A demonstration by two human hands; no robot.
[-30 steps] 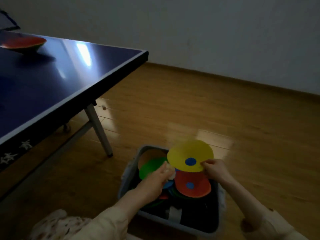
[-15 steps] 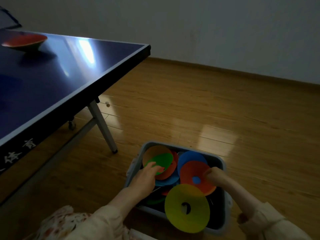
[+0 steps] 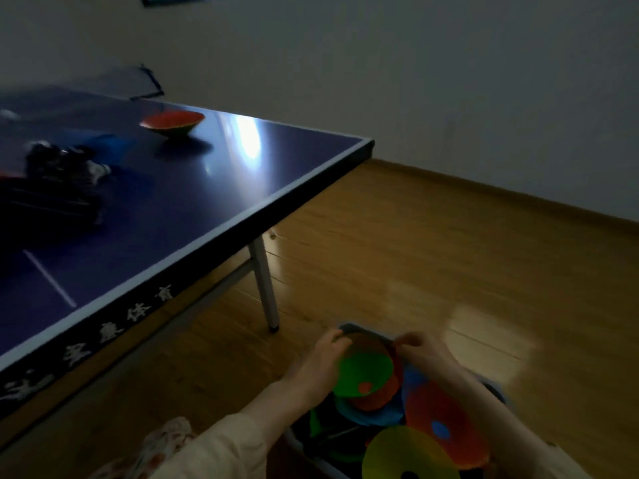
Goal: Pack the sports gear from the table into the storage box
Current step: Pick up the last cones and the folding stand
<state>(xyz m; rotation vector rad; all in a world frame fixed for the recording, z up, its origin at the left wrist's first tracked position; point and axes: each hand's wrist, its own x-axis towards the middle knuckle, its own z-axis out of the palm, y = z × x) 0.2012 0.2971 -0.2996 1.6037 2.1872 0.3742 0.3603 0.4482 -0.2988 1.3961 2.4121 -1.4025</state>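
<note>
The grey storage box (image 3: 350, 328) sits on the floor at the bottom of the view, filled with coloured flat cones. A green cone (image 3: 363, 373) rests on top of an orange one at the box's far left. My left hand (image 3: 320, 366) curls round the left rim of that stack. My right hand (image 3: 423, 352) holds its far right rim. An orange cone with a blue centre (image 3: 446, 414) and a yellow cone (image 3: 397, 454) lie nearer to me. On the blue table (image 3: 193, 209) a small stack of orange and green cones (image 3: 173, 123) stands upside down.
Dark, blurred gear (image 3: 58, 178) lies on the table's left part, with a blue item (image 3: 110, 145) behind it. A table leg (image 3: 265, 288) stands just beyond the box. Wooden floor runs to the right, up to the white wall.
My right hand has moved from the orange cone to the far rim of the green and orange stack. My left hand has shifted to that stack's left rim. The view has tilted up.
</note>
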